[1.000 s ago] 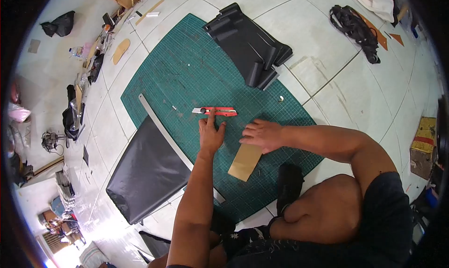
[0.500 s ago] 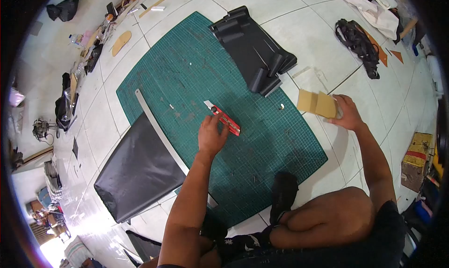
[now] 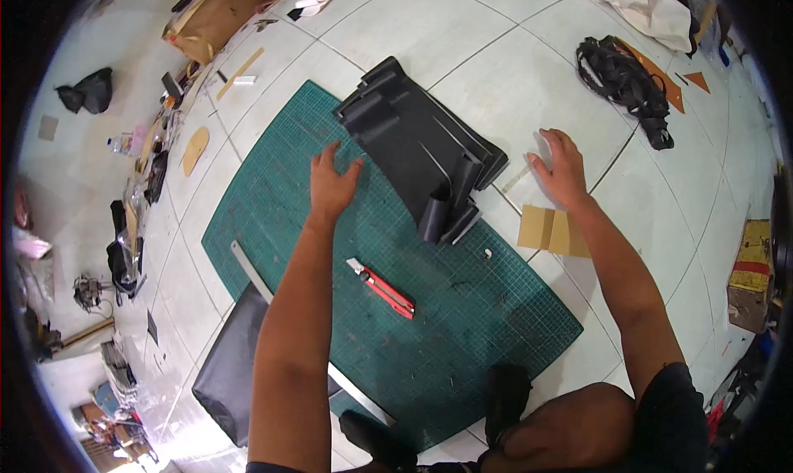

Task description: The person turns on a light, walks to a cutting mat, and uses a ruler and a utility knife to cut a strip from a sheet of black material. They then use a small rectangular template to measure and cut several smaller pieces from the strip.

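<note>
My left hand (image 3: 332, 184) is over the green cutting mat (image 3: 462, 341), fingers apart and holding nothing, just left of a stack of black sheet pieces (image 3: 405, 134) with curled ends. My right hand (image 3: 563, 171) reaches over the floor tiles to the right of that stack, open and bare. Below its wrist lies a folded piece of tan cardboard (image 3: 541, 228), partly covered by my forearm. A red utility knife (image 3: 384, 293) rests on the mat with its blade out. My left arm crosses a steel ruler (image 3: 252, 270) and a black sheet (image 3: 231, 366).
A tangle of black strips (image 3: 624, 80) lies on the tiles at the upper right, beside orange scraps (image 3: 696, 81). A worn yellow box (image 3: 750, 266) stands at the far right. Assorted clutter and a tan sole-shaped piece (image 3: 196, 151) line the left side.
My left hand has left the utility knife on the mat and moved up toward the black stack. My right hand has let go of the cardboard and moved up and left. The view has shifted.
</note>
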`<state>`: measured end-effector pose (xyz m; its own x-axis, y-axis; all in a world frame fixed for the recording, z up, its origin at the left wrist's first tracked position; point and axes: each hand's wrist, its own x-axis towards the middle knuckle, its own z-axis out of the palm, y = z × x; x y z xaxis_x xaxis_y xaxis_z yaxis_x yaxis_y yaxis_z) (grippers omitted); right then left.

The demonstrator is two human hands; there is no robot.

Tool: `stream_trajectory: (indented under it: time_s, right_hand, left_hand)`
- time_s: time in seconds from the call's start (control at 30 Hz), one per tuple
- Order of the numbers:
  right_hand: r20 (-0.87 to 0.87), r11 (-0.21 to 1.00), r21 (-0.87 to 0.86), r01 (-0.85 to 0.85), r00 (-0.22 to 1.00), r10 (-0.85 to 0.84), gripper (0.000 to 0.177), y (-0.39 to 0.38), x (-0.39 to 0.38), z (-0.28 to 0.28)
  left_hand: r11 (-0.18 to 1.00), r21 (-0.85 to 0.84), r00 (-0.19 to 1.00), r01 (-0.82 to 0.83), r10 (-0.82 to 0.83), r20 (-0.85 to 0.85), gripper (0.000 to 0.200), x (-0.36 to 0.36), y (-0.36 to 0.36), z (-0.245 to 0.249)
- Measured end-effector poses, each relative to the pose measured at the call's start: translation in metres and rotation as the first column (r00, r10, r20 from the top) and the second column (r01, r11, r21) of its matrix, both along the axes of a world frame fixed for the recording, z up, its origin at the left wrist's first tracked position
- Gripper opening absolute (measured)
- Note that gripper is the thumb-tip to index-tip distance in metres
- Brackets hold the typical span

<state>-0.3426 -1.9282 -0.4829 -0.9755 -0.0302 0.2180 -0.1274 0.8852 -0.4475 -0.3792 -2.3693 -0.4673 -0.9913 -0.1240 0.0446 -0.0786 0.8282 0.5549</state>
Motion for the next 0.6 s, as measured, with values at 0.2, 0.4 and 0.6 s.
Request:
stream_trajectory:
  time_s: [0.2, 0.4, 0.6]
  right_hand:
    - [0.126, 0.997, 0.029, 0.078, 0.989, -0.081, 0.051, -0.007, -0.002, -0.009]
    - [0.160, 0.988, -0.072, 0.140, 0.979, -0.127, 0.053, -0.007, -0.004, -0.011]
    - [0.108, 0.987, -0.098, 0.131, 0.987, -0.121, 0.054, -0.005, -0.005, -0.015]
  left_hand:
    - [0.966, -0.242, 0.989, 0.092, -0.116, -0.089, 0.066, -0.082, 0.021, -0.007]
    - [0.935, -0.333, 0.991, 0.125, -0.099, 0.094, 0.059, -0.110, 0.026, -0.004]
    - [0.914, -0.379, 0.977, 0.143, -0.069, 0.204, 0.056, -0.124, 0.019, -0.007]
